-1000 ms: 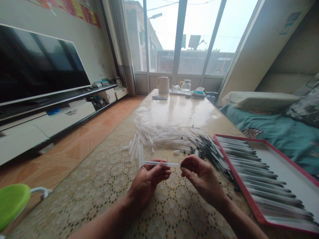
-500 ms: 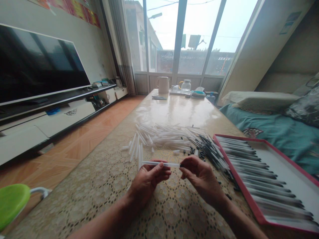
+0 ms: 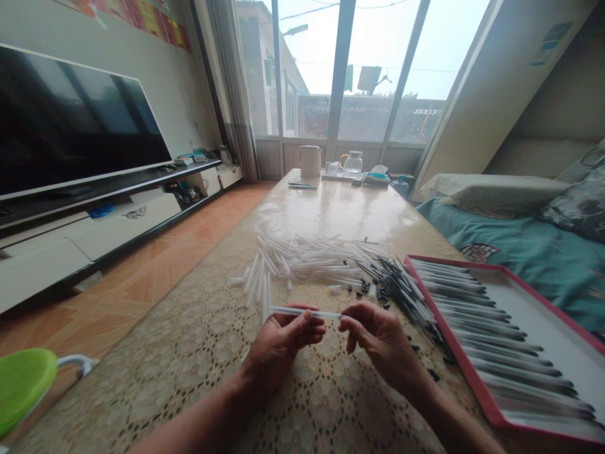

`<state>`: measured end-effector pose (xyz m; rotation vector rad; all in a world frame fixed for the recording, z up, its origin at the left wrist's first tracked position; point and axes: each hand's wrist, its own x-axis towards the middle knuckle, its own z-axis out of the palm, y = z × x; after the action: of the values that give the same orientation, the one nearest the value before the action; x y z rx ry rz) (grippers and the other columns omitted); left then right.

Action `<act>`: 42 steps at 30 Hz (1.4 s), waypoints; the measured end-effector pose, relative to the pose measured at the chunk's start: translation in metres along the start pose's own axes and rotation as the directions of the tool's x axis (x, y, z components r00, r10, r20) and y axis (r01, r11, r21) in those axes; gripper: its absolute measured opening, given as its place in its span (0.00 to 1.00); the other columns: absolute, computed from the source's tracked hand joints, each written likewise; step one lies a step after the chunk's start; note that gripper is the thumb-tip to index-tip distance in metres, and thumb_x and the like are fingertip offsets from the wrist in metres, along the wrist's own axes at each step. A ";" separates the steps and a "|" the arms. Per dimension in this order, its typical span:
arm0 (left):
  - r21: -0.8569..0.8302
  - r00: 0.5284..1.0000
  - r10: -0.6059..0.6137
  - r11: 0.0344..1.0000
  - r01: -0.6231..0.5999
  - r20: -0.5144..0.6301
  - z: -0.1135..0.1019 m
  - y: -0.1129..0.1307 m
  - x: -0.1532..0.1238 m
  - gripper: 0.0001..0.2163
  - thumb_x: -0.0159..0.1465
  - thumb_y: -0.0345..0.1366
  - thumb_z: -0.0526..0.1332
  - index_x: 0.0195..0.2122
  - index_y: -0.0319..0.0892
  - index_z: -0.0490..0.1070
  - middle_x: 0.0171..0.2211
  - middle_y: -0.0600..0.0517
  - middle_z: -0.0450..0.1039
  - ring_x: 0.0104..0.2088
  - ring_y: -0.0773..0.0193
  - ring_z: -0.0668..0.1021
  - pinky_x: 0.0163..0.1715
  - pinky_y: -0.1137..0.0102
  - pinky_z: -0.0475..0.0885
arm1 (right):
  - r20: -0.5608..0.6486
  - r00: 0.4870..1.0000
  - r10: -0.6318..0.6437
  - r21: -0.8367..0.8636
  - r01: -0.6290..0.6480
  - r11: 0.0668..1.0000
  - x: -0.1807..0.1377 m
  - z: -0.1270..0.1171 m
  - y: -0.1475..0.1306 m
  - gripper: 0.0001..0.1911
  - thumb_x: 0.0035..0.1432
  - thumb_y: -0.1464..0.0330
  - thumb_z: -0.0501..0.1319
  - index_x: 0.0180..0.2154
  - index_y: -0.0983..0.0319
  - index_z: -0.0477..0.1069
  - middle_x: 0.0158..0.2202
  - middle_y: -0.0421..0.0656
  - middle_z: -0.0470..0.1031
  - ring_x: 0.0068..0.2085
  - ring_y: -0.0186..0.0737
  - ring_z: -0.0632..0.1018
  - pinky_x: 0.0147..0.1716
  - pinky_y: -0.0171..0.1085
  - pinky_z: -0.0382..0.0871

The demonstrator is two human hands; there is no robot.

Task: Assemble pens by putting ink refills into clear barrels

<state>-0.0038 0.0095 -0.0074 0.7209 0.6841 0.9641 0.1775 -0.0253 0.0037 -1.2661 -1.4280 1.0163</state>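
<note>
A translucent white pen barrel lies level across the middle, above the tablecloth. My left hand is closed around its left part, thumb on top and fingers beneath. At the right end of the barrel, my right hand pinches with thumb and forefinger; the very tip is hidden by the fingers. Beyond the hands lies a heap of loose white pen barrels. To the right of the heap are black pen refills and small black plugs.
A red-rimmed box on the right holds a row of pens with dark ends. The patterned table runs toward the window, with a jug and a glass pitcher at its far end. A green stool stands at left.
The dark piece seen at my right fingertips before is now out of sight at the barrel's end. The right fingers have shifted slightly; my left hand stays nearly still.
</note>
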 end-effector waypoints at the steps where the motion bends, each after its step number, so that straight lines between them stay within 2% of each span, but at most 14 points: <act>1: 0.007 1.000 -0.002 1.000 0.002 0.003 0.000 0.000 0.000 0.10 0.53 0.35 0.68 0.34 0.35 0.75 0.27 0.46 0.80 0.28 0.65 0.80 0.30 0.73 0.75 | 0.014 1.000 0.008 -0.018 -0.008 1.000 0.000 0.000 0.001 0.13 0.58 0.60 0.58 0.29 0.64 0.68 0.24 0.40 0.71 0.20 0.30 0.72 0.20 0.30 0.65; 6: 0.026 1.000 0.002 1.000 -0.002 0.015 -0.001 -0.001 0.001 0.10 0.53 0.35 0.68 0.34 0.35 0.75 0.27 0.46 0.80 0.28 0.64 0.80 0.29 0.73 0.74 | 0.055 0.998 0.010 -0.110 -0.004 0.994 0.000 -0.002 0.006 0.22 0.63 0.55 0.48 0.27 0.64 0.66 0.24 0.41 0.71 0.17 0.28 0.70 0.18 0.29 0.62; 11: 0.006 1.000 0.011 1.000 -0.011 0.010 -0.002 -0.002 0.002 0.09 0.54 0.35 0.68 0.34 0.36 0.75 0.27 0.47 0.80 0.28 0.65 0.80 0.30 0.73 0.74 | 0.120 0.993 0.019 -0.087 -0.009 0.996 0.000 -0.003 0.002 0.14 0.62 0.57 0.53 0.36 0.62 0.65 0.27 0.40 0.73 0.19 0.29 0.70 0.18 0.29 0.63; 13: 0.008 1.000 0.012 1.000 -0.012 0.014 -0.002 -0.002 0.001 0.09 0.54 0.35 0.68 0.34 0.36 0.75 0.28 0.47 0.80 0.28 0.65 0.80 0.30 0.73 0.74 | 0.129 0.992 0.014 -0.101 -0.001 0.995 -0.001 -0.002 0.003 0.14 0.62 0.58 0.52 0.33 0.62 0.64 0.25 0.39 0.72 0.18 0.28 0.69 0.18 0.28 0.62; 17: 0.028 1.000 -0.003 1.000 0.002 0.020 0.000 -0.002 0.000 0.10 0.53 0.35 0.69 0.34 0.35 0.76 0.28 0.46 0.80 0.28 0.63 0.80 0.30 0.72 0.75 | 0.120 0.992 0.037 -0.145 -0.019 0.989 -0.002 -0.001 0.005 0.24 0.64 0.54 0.45 0.24 0.62 0.62 0.19 0.38 0.68 0.15 0.27 0.65 0.14 0.28 0.57; 23: 0.022 1.000 0.006 1.000 -0.006 -0.010 0.001 0.000 0.001 0.10 0.52 0.36 0.69 0.33 0.36 0.75 0.27 0.47 0.80 0.27 0.65 0.80 0.30 0.73 0.74 | 0.152 0.988 0.040 -0.149 -0.017 0.989 -0.003 -0.003 0.002 0.13 0.62 0.57 0.52 0.36 0.61 0.62 0.22 0.37 0.71 0.17 0.27 0.66 0.16 0.27 0.58; 29: 0.040 1.000 -0.002 0.999 0.002 0.012 0.001 0.000 0.000 0.10 0.52 0.36 0.69 0.33 0.35 0.76 0.27 0.46 0.79 0.27 0.63 0.80 0.30 0.72 0.74 | 0.161 0.987 0.027 -0.184 0.003 0.983 -0.002 -0.004 0.005 0.23 0.65 0.55 0.45 0.25 0.62 0.62 0.20 0.39 0.69 0.16 0.27 0.65 0.16 0.28 0.56; 34: 0.030 1.000 0.009 1.000 -0.008 -0.009 0.001 0.000 0.000 0.10 0.53 0.36 0.69 0.33 0.36 0.75 0.26 0.47 0.79 0.27 0.65 0.80 0.30 0.73 0.74 | 0.166 0.986 0.029 -0.156 -0.003 0.988 -0.003 -0.005 0.000 0.15 0.63 0.56 0.50 0.35 0.61 0.63 0.21 0.37 0.71 0.18 0.28 0.66 0.17 0.28 0.57; 36: 0.038 1.000 0.011 0.999 -0.011 0.007 0.001 0.000 0.000 0.10 0.53 0.36 0.69 0.33 0.36 0.75 0.27 0.47 0.79 0.27 0.64 0.80 0.30 0.72 0.74 | 0.166 0.986 0.034 -0.157 -0.008 0.988 -0.003 -0.005 0.001 0.16 0.63 0.56 0.50 0.33 0.61 0.62 0.20 0.37 0.71 0.17 0.28 0.66 0.17 0.28 0.57; 39: 0.052 0.999 0.008 0.999 -0.009 0.032 0.001 0.000 0.000 0.10 0.53 0.36 0.69 0.34 0.36 0.75 0.28 0.46 0.80 0.28 0.63 0.80 0.30 0.71 0.74 | 0.166 0.985 0.037 -0.172 -0.008 0.985 -0.003 -0.004 0.003 0.22 0.65 0.54 0.45 0.26 0.61 0.61 0.18 0.38 0.69 0.16 0.27 0.65 0.17 0.28 0.56; 42: 0.045 1.000 0.012 0.999 -0.012 0.010 0.001 -0.001 0.000 0.11 0.53 0.36 0.69 0.34 0.35 0.75 0.27 0.46 0.80 0.28 0.64 0.80 0.30 0.72 0.74 | 0.165 0.986 0.036 -0.170 -0.007 0.985 -0.003 -0.004 0.003 0.20 0.64 0.54 0.46 0.30 0.62 0.64 0.19 0.37 0.70 0.17 0.28 0.66 0.17 0.28 0.57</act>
<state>-0.0030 0.0092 -0.0076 0.7698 0.6956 0.9583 0.1819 -0.0278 0.0012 -1.3458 -1.6621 1.0541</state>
